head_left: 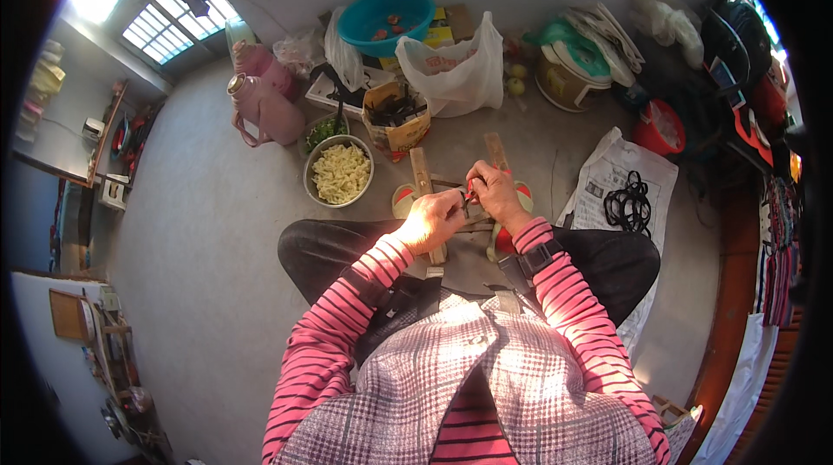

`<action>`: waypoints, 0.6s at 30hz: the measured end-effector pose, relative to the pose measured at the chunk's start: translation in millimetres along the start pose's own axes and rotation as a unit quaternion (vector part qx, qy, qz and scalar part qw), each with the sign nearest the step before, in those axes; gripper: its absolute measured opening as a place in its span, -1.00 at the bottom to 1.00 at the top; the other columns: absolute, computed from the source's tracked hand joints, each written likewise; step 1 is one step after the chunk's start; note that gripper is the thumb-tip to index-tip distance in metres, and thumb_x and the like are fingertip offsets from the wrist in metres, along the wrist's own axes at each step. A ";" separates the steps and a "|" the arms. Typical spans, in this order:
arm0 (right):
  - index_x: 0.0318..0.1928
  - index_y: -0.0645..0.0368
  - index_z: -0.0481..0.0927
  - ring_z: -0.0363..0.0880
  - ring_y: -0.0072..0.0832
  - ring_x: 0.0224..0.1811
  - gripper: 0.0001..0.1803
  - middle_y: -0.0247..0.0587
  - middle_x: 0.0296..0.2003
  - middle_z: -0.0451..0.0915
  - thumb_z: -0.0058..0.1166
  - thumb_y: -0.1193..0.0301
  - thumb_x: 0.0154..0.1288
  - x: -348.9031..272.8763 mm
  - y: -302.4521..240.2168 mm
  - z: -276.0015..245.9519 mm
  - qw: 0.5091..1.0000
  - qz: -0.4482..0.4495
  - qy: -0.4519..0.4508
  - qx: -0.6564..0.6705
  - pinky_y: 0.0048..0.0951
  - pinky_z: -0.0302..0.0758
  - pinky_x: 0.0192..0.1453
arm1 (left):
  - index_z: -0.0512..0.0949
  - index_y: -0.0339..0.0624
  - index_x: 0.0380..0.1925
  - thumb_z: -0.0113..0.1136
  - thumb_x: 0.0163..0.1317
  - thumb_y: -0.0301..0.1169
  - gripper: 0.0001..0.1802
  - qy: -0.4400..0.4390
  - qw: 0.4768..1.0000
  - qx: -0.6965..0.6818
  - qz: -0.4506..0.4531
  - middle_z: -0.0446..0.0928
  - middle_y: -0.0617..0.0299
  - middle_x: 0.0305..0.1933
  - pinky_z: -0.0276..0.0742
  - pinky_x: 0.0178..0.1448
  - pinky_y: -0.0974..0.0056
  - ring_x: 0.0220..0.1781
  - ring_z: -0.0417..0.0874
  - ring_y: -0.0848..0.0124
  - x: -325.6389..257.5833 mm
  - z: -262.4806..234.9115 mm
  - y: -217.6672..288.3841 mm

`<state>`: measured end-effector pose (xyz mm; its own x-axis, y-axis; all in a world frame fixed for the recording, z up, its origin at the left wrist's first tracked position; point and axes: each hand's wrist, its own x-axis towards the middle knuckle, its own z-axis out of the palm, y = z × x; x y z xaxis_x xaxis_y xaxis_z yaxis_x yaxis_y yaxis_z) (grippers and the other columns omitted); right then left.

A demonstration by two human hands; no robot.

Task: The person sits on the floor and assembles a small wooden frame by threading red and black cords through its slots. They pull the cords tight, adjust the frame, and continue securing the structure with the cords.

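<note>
In the head view, the person's right hand [499,194] pinches a small red item [471,188] between thumb and fingers, in front of the seated body and above the gap between the knees. The left hand [431,220] is just beside it, fingers curled inward; whether they grip anything cannot be told. Two wooden bars [423,172] angle up near the hands, one on either side. On the floor [221,291], left of the bars, a bowl [308,185] holds pale chopped pieces, with leafy greens [324,130] just behind. Farther back are a cardboard box [408,137] of dark strips, a white plastic bag [460,79] and a teal basin [354,27]. To the right, a black cord coil [626,209] lies on a white printed sack [599,172].
</note>
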<state>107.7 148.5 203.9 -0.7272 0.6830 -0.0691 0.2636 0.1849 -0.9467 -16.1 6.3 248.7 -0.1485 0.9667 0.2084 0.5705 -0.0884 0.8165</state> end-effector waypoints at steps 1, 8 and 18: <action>-0.27 0.21 0.51 0.58 -0.64 -0.50 -0.94 -0.37 -0.48 0.53 -0.04 0.59 0.33 -0.1 -1.8 0.3 1.000 -0.022 0.006 0.000 -0.54 0.62 -0.45 | 0.39 -0.27 -0.50 0.17 0.11 -0.52 -0.86 0.000 1.000 0.001 0.000 0.42 0.08 -0.58 0.39 -0.42 0.17 -0.56 0.47 0.19 0.2 0.2 0.0; -0.22 0.23 0.49 0.60 -0.45 -0.50 -0.93 -0.20 -0.47 0.56 -0.06 0.57 0.33 -7.8 -12.9 2.5 0.999 -0.005 0.010 -0.031 -0.41 0.56 -0.42 | 0.39 -0.26 -0.49 0.13 0.10 -0.54 -0.89 0.012 0.999 0.012 0.041 0.44 0.04 -0.53 0.39 -0.41 0.11 -0.52 0.49 0.03 -6.0 7.8 4.1; -0.27 0.24 0.50 0.59 -0.41 -0.47 -0.93 -0.16 -0.49 0.55 -0.04 0.61 0.27 -10.3 -8.7 10.3 0.999 0.029 0.018 -0.009 -0.41 0.55 -0.42 | 0.37 -0.24 -0.47 0.14 0.09 -0.57 -0.88 -0.004 0.993 0.053 0.102 0.42 0.07 -0.48 0.43 -0.43 0.08 -0.50 0.53 0.02 -11.2 11.6 1.4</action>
<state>106.4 132.6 209.6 -0.6869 0.7181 -0.1120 0.3158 0.1562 -0.9359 -4.2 -1.9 241.2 -0.0151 0.9333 0.3589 0.6699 -0.2570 0.6965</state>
